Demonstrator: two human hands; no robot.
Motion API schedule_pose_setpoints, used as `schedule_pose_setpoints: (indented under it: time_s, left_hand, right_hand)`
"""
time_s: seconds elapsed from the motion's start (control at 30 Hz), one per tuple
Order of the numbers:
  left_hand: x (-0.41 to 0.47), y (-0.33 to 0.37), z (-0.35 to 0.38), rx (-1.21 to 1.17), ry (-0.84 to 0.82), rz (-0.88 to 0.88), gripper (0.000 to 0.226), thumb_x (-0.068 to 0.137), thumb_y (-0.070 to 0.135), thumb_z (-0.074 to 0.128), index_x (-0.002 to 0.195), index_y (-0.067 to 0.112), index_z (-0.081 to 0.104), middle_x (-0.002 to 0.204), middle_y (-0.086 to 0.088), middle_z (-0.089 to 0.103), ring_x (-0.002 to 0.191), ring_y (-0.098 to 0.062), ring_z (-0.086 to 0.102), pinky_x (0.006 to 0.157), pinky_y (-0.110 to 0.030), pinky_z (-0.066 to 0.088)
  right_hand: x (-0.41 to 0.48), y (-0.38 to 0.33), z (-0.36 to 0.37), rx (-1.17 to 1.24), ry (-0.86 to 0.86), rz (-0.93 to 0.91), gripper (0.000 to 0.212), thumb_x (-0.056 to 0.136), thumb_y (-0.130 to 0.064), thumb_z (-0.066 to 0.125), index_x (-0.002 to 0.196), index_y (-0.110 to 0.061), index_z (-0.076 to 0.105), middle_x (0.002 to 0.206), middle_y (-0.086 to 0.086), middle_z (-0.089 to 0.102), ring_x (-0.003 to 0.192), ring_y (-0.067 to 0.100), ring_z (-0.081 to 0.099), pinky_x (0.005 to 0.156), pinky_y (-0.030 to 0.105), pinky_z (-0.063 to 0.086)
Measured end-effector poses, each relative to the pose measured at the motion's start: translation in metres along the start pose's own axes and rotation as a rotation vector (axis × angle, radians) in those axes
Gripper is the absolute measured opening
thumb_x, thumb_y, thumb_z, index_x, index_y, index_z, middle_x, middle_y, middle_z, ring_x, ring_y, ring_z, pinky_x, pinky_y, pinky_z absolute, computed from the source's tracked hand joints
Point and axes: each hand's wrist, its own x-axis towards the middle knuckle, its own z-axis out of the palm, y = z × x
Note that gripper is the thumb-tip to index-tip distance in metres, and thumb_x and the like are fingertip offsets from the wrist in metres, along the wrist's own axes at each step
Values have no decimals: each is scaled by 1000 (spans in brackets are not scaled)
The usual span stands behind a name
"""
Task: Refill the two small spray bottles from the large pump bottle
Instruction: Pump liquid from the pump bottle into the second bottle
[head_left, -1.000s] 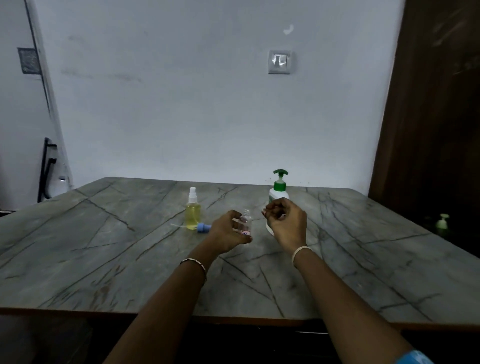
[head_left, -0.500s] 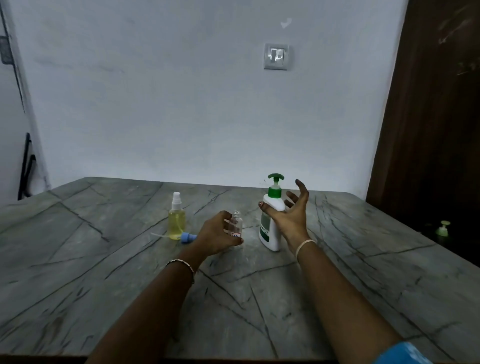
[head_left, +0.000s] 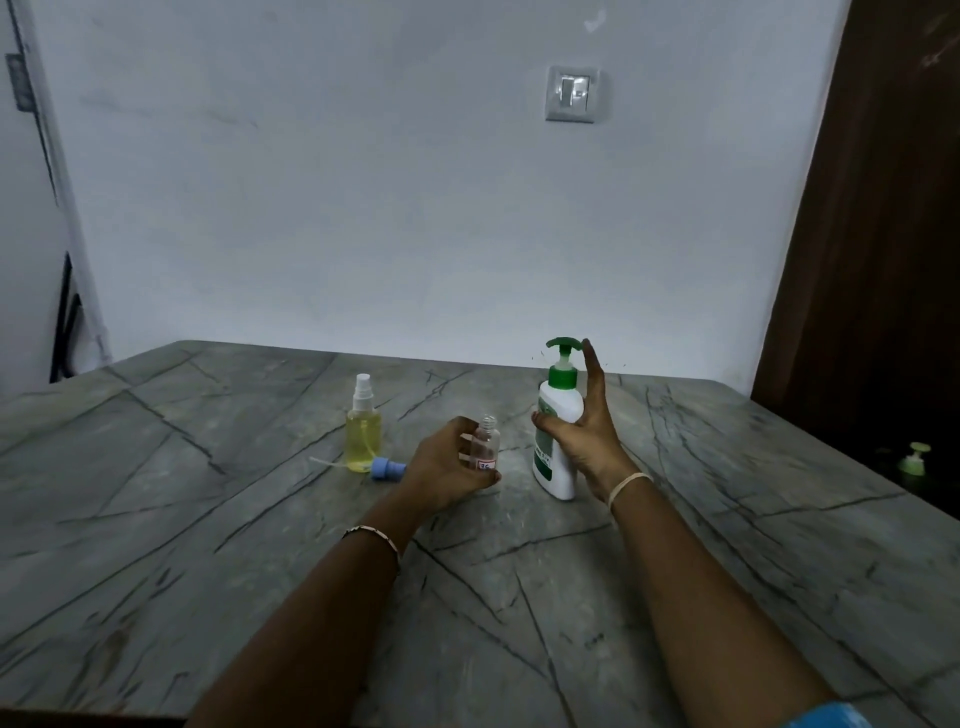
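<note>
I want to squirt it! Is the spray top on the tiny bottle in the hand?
No, the tiny bottle in the left hand shows a bare open neck, and a blue spray top lies on the table.

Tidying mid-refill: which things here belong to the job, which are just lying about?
Job: large white plastic pump bottle with green pump, small clear uncapped bottle, small yellow-filled spray bottle, loose blue spray cap.
Lying about: small pale-green pump dispenser far right, white wall switch.
</note>
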Motion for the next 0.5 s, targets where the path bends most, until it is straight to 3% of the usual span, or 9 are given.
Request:
schedule_pose_setpoints:
  time_s: [0.1,0.2,0.27,0.4,0.5]
  left_hand:
    - [-1,1,0,30,8,6,60,70,25,82,120,16,52,111,-1,65,98,-15,63,85,-23,49]
    - [-3,1,1,-8,5,2,62,68,27,83,121,16,53,113,-2,66,95,-13,63,82,-21,49]
    - [-3,2,1,-56,-5,-15,66,67,33,84,123,16,52,114,0,65,96,-12,63,84,-21,51]
    - [-4,8,2,-137,31,-40,69,67,39,82,126,19,52,116,3,63,99,-11,62,84,-19,50]
    - [-4,10,3,-188,66,-29,61,69,32,82,123,17,57,113,0,66,97,-10,63,80,-15,48]
  right_hand:
    - [1,-1,2,-39,-8,-37,105,77,11,68,149,-44,14,145,-5,35,108,5,53,81,15,48]
    - [-1,-2,5,-98,3,-101,104,75,0,76,149,-43,17,144,-18,34,123,5,45,101,26,42]
    - [-2,-5,5,-184,1,-142,105,74,-4,77,148,-48,17,143,-18,35,127,10,44,103,30,41]
    - [-7,-19,0,-387,-63,-237,112,72,2,65,146,-56,6,143,-15,38,114,16,53,90,33,50]
    - [-12,-27,-4,-607,-200,-298,114,73,1,64,145,-59,-1,133,-3,52,86,14,56,72,31,51]
